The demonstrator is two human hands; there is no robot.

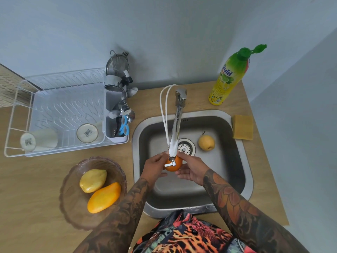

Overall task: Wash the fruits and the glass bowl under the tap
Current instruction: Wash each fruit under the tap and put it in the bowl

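While my left hand (155, 168) and right hand (191, 169) cup the orange (173, 166) under the tap (176, 128), it feels firm, probably slippery; I'd grip its sides.

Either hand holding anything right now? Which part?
Both. The left hand and right hand cup the orange fruit by its opposite sides, under the tap spout, above the sink.

A single wide-angle head camera looks steeply down from close above the worktop (45, 179), facing the far wall, with the sink (228, 179) centred near, the dish rack (16, 114) far left, and straight lines bowed.
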